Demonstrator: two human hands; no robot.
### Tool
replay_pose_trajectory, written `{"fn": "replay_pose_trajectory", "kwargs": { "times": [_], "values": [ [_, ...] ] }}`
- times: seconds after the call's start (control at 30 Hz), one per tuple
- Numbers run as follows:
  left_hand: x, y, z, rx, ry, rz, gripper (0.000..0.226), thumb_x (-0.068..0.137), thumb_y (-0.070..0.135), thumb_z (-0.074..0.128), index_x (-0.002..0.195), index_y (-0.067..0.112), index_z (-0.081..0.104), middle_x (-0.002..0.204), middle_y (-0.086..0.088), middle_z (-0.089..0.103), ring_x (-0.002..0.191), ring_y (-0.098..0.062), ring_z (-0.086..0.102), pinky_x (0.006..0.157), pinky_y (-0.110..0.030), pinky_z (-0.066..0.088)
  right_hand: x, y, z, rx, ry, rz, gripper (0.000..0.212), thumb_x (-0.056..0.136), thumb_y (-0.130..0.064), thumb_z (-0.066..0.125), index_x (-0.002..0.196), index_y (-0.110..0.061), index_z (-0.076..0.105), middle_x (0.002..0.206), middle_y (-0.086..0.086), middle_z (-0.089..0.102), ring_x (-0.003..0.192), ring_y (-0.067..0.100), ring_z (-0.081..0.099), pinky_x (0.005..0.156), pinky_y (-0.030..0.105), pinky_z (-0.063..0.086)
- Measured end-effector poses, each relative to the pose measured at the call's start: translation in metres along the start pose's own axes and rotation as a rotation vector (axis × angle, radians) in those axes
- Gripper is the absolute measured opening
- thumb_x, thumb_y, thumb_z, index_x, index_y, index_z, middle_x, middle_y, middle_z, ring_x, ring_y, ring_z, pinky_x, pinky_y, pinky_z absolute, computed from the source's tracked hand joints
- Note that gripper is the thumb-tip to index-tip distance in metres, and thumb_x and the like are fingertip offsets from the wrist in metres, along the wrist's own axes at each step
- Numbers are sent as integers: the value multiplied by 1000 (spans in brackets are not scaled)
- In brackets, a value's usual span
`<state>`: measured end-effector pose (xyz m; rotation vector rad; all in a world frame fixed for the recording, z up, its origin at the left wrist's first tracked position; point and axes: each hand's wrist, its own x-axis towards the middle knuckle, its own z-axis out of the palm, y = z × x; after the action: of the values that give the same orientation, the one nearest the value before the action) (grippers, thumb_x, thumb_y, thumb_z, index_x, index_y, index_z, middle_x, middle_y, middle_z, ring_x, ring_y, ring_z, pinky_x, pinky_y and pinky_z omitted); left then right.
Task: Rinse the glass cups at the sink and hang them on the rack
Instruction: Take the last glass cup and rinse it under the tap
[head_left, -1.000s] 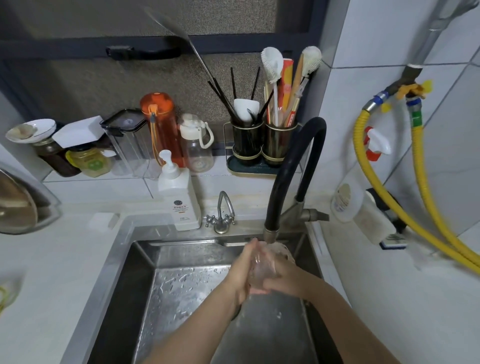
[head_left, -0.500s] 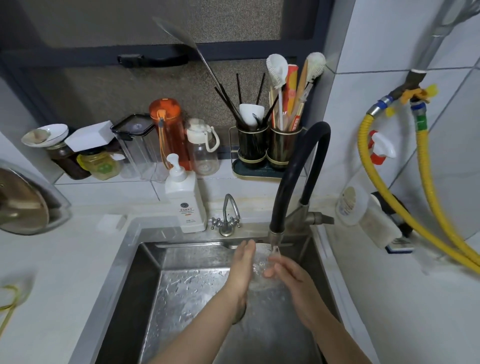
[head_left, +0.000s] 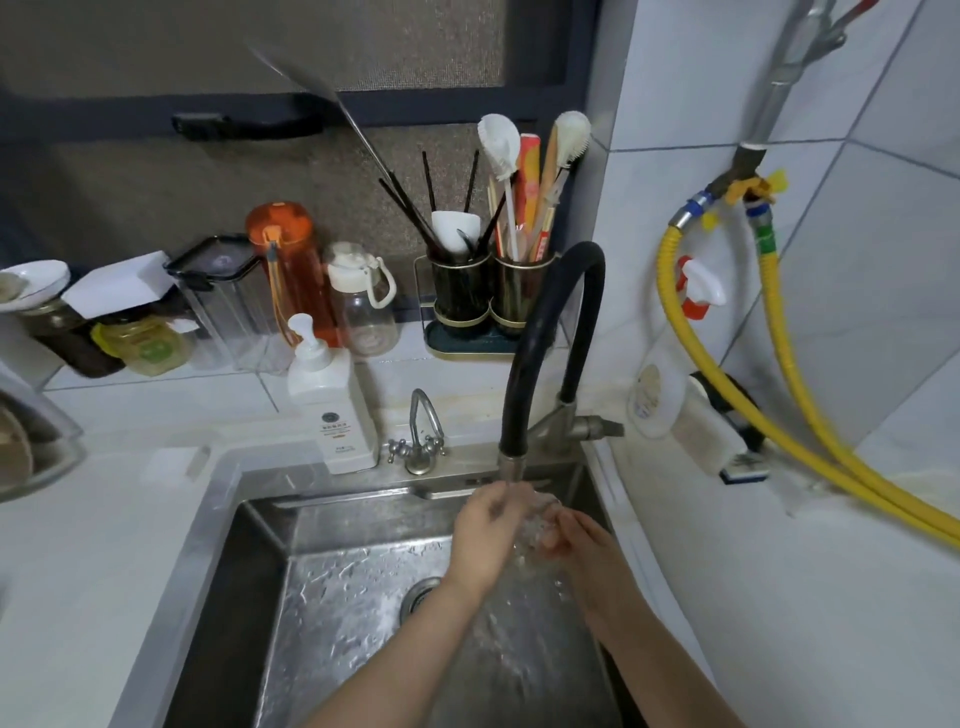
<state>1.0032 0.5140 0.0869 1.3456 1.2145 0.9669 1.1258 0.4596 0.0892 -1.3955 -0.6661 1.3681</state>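
Note:
A clear glass cup (head_left: 535, 525) sits between both my hands under the black faucet (head_left: 524, 358), over the steel sink (head_left: 249, 582). Water runs from the spout onto the cup and splashes down toward the drain (head_left: 422, 595). My left hand (head_left: 485, 540) wraps the cup's left side. My right hand (head_left: 576, 540) holds its right side with curled fingers. Most of the glass is hidden by my fingers and the running water. No rack is in view.
A white soap pump bottle (head_left: 330, 405) and a small steel tap (head_left: 418, 441) stand behind the sink. Utensil holders (head_left: 491, 296), bottles and jars line the ledge. Yellow hoses (head_left: 779, 415) run along the right wall above a white bottle (head_left: 654, 400).
My hands have turned the cup under the stream and shifted slightly; the right hand's fingers have closed more around the glass. The camera has moved a little.

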Motion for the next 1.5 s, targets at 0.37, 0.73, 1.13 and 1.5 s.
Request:
{"fn": "replay_pose_trajectory", "kwargs": {
  "times": [0.37, 0.73, 1.13, 1.5],
  "values": [
    [-11, 6, -50, 257, -33, -3, 57, 94, 54, 37, 147, 37, 24, 153, 10, 21, 142, -6, 17, 116, -28, 13, 52, 5, 49, 483, -18, 373, 16, 97, -15, 42, 87, -9, 53, 85, 5, 55, 74, 16, 55, 69, 26, 49],
    [-14, 10, -39, 416, -51, -123, 90, 75, 76, 49, 149, 38, 13, 150, 1, 25, 135, -18, 35, 104, -29, 32, 32, -2, 42, 246, -190, 246, 41, 92, -36, 58, 117, -4, 61, 122, 19, 61, 112, 31, 60, 102, 52, 44],
    [3, 14, 9, 30, 89, -411, 42, 98, 41, 35, 98, 11, 64, 108, -19, 67, 104, -36, 61, 95, -45, 49, -10, -20, 4, -135, -262, -136, 24, 92, -9, 56, 114, -11, 64, 105, 7, 71, 98, 17, 68, 77, 21, 55],
    [-21, 13, -54, -167, -109, -462, 65, 72, 65, 66, 128, 37, 51, 124, 11, 57, 111, -14, 55, 91, -41, 52, 8, -25, 19, -1242, -522, -560, 18, 92, -33, 53, 86, -24, 68, 73, -7, 66, 68, 6, 63, 71, 21, 50]
  ]
}}
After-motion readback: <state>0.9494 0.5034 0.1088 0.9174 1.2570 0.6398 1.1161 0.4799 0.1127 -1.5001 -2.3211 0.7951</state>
